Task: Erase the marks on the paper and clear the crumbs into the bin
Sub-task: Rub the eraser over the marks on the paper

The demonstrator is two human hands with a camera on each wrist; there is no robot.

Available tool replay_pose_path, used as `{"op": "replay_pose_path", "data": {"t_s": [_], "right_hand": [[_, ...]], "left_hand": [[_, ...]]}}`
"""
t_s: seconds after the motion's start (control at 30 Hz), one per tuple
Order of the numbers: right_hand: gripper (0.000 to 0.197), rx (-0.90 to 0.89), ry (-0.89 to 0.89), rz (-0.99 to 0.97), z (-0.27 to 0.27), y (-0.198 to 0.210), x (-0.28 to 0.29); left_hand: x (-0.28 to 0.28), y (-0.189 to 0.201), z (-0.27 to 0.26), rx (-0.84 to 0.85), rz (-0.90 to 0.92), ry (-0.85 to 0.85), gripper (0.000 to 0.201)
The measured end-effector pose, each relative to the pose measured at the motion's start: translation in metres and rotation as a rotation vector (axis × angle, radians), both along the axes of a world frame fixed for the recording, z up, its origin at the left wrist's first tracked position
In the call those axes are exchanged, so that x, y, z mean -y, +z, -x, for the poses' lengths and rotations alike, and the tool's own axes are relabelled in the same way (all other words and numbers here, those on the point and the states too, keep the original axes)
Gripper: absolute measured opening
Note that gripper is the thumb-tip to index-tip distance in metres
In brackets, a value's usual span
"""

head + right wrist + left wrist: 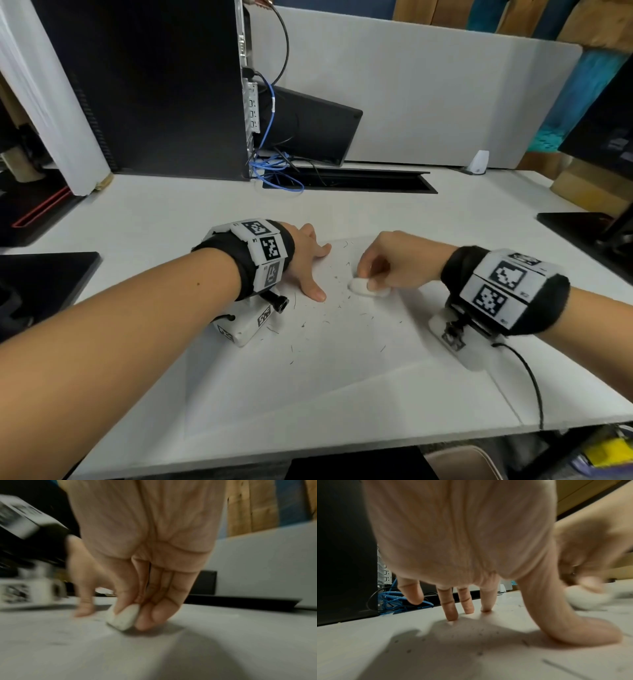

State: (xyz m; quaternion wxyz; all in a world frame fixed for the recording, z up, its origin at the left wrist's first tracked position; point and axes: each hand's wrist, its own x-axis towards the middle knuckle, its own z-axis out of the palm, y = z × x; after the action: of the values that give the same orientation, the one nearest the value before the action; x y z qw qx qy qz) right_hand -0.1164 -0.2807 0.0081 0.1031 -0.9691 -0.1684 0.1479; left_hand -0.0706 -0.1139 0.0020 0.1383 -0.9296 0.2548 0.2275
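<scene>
The right hand [394,263] pinches a white eraser [368,287] between thumb and fingertips, its end pressed on the paper [342,359] and its long axis running left-right. Just to its left, the left hand [305,260] lies spread, fingers straight, pinning the sheet. Crumbs [329,322] scatter between and nearer than both hands; no bin shows.

**Mostly matt stuff on this desk**

The flat white paper sheet [342,342] under the fingertips [452,616] looks matt and smooth. The rounded white rubbery eraser [123,616] pinched between the fingers is dull, slightly scuffed. Beyond the fingers, the tall black computer tower [154,85] has a matt side and a bare metal back.
</scene>
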Motion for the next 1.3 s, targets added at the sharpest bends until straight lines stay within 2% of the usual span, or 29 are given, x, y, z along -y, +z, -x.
{"op": "replay_pose_path", "data": {"t_s": [0.07, 0.17, 0.27, 0.3, 0.37, 0.47, 0.63, 0.83, 0.97, 1.13, 1.23, 1.3], "right_hand": [[0.017, -0.027, 0.046, -0.012, 0.005, -0.002, -0.007], [0.009, 0.026, -0.006, -0.039, 0.003, 0.000, -0.010], [0.026, -0.097, 0.087, -0.015, 0.009, 0.001, -0.014], [0.024, -0.133, 0.099, -0.031, 0.012, 0.002, -0.014], [0.015, -0.096, 0.048, -0.122, 0.010, 0.006, -0.011], [0.011, 0.028, -0.015, -0.150, -0.002, 0.013, -0.008], [0.013, 0.017, 0.007, -0.089, -0.008, 0.004, -0.016], [0.027, -0.041, 0.099, -0.131, -0.011, 0.001, -0.034], [0.013, -0.006, 0.139, -0.104, -0.013, -0.005, -0.047], [0.029, -0.238, 0.291, -0.106, 0.000, -0.005, -0.037], [0.026, -0.069, 0.236, -0.122, -0.006, -0.008, -0.032], [0.022, -0.055, 0.211, -0.129, -0.006, -0.006, -0.030]], "left_hand": [[0.000, 0.000, -0.001, -0.002, -0.006, 0.001, 0.099], [0.002, -0.001, -0.001, -0.006, -0.018, 0.009, 0.099], [0.002, -0.001, -0.002, -0.009, -0.023, 0.012, 0.099], [0.002, -0.001, -0.002, -0.010, -0.021, 0.013, 0.099], [0.002, -0.002, -0.002, -0.013, -0.005, 0.019, 0.098], [-0.006, 0.001, -0.004, -0.029, 0.073, 0.037, 0.087], [-0.039, 0.018, 0.002, -0.043, 0.302, 0.072, 0.068], [-0.063, 0.000, 0.020, -0.140, 0.185, 0.136, 0.099], [-0.061, -0.006, 0.023, -0.141, 0.151, 0.117, 0.112], [-0.055, -0.006, 0.025, -0.109, 0.062, 0.091, 0.114], [-0.055, -0.006, 0.026, -0.107, 0.068, 0.097, 0.114], [-0.054, -0.006, 0.026, -0.106, 0.061, 0.098, 0.114]]}}
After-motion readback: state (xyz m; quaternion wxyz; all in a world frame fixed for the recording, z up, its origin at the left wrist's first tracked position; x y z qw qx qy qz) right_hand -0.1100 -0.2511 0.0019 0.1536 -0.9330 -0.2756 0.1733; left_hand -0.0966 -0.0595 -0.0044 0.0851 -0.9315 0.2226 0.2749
